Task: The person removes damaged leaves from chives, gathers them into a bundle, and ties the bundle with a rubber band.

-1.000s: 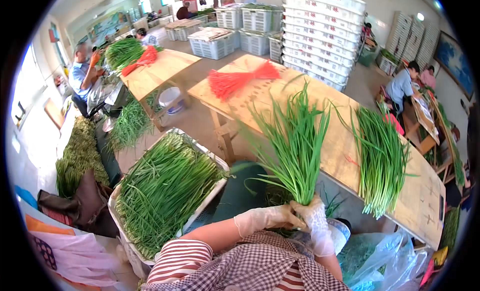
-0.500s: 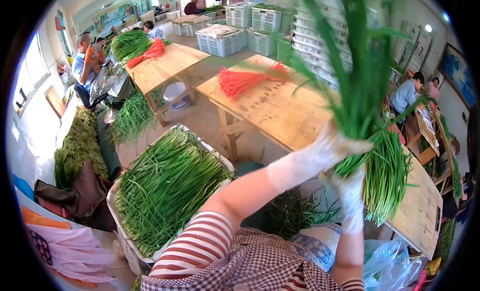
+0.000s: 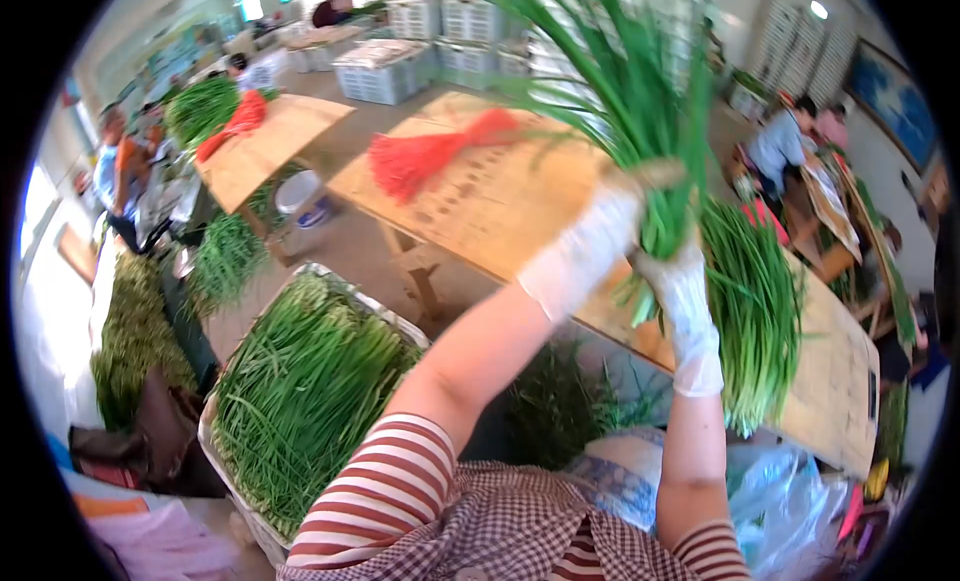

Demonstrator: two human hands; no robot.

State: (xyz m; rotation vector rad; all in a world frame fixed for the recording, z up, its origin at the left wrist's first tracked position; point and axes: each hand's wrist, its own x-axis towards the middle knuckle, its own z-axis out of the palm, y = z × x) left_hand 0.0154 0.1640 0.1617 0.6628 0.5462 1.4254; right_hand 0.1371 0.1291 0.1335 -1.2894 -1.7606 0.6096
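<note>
Both of my hands wear pale, thin gloves and are raised over the wooden table [image 3: 570,221]. My left hand [image 3: 635,186] is wrapped round the stems of a green leafy bunch [image 3: 640,91], its leaves fanning upward. Just below, my right hand [image 3: 672,266] grips the same bunch near its pale stem ends. To the right of my hands, another green bunch [image 3: 750,321] lies across the table. A bundle of red ties [image 3: 415,161] rests on the table's far left part.
A white crate [image 3: 212,436] full of green stalks stands at lower left. Another table [image 3: 280,131] with greens and red ties is beyond it. Stacked crates [image 3: 385,76] stand at the back. People sit at left and right. A clear plastic bag [image 3: 790,501] lies lower right.
Both hands have risen from near my lap to over the table, carrying the bunch up. Since the middle frame the view has shifted, and the hands appear slightly further left and higher.
</note>
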